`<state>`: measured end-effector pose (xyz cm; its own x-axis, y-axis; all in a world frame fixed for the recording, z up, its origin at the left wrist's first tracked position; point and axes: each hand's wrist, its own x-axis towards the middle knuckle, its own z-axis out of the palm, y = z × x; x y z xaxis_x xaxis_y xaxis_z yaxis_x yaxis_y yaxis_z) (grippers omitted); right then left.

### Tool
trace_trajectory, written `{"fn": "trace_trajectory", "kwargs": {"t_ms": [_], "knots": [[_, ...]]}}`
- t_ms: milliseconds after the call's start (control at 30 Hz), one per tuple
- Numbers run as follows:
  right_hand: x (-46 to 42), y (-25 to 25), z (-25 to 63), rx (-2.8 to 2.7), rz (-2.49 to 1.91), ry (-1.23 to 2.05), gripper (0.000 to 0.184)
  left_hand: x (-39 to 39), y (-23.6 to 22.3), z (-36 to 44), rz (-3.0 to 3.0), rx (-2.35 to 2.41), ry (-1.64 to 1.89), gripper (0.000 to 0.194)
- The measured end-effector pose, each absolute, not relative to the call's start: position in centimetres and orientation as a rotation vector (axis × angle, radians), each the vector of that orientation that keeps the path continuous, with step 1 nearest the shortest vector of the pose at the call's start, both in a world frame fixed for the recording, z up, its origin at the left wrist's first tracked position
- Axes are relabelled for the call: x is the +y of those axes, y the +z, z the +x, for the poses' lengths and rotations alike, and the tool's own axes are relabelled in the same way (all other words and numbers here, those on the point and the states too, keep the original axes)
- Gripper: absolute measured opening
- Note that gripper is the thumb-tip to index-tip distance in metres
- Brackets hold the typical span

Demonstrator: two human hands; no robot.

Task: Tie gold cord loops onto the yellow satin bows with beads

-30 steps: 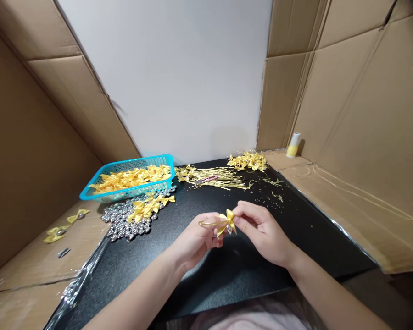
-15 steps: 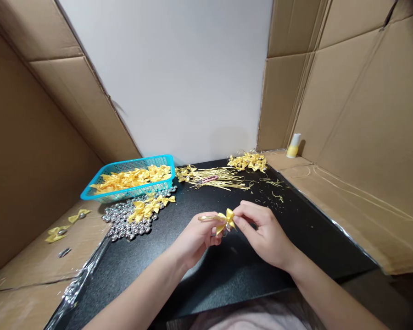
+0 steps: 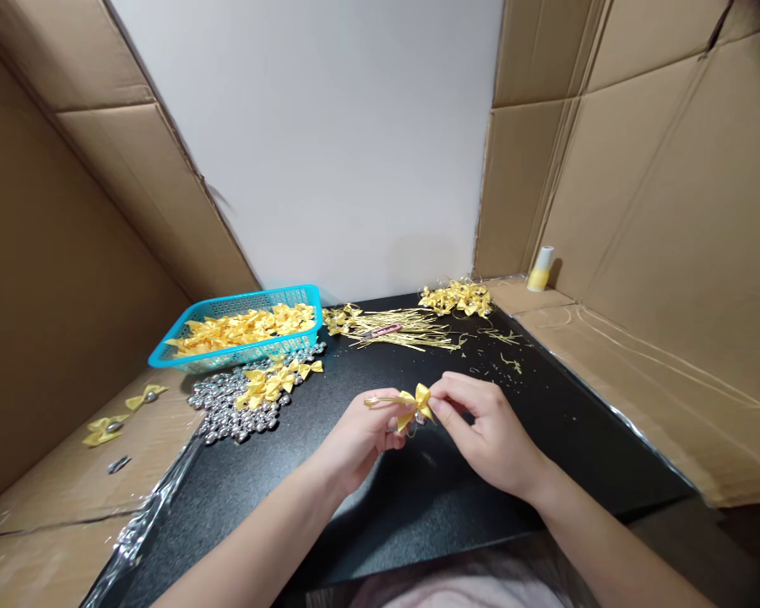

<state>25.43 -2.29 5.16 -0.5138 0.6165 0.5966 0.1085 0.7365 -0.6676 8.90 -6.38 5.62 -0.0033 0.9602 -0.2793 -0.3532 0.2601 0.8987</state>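
Over the front half of the black table, my left hand (image 3: 368,435) is closed on the left side of a yellow ribbon bow (image 3: 421,397). A loop of gold cord (image 3: 383,402) sticks out leftward from the bow across my left fingers. The thumb and index finger of my right hand (image 3: 478,418) pinch the bow's right edge. Something small and silvery shows just under the bow, partly hidden by my fingers.
A blue basket (image 3: 320,306) of yellow bows stands at the back left. Silver beads (image 3: 219,405) and more bows lie before it. Gold cords (image 3: 411,340) with a pink-handled cutter (image 3: 383,331) lie behind my hands. A bow pile (image 3: 457,297) and thread spool (image 3: 540,270) are back right.
The gold cord loop has tilted slightly and looks narrower. Both hands keep their hold on the bow and have barely moved.
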Motion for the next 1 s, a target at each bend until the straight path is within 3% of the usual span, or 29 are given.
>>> {"fn": "trace_trajectory", "kwargs": {"t_ms": [333,1000], "knots": [[-2.2,5.09,25.44,-2.087,-0.541,0.689,0.018,-6.26,5.3,8.72,0.754,1.154,1.209,0.031],[-1.77,4.23,24.98,-1.744,-0.654,1.181,0.018,-6.27,5.85,9.22,0.733,1.11,1.263,0.028]]}}
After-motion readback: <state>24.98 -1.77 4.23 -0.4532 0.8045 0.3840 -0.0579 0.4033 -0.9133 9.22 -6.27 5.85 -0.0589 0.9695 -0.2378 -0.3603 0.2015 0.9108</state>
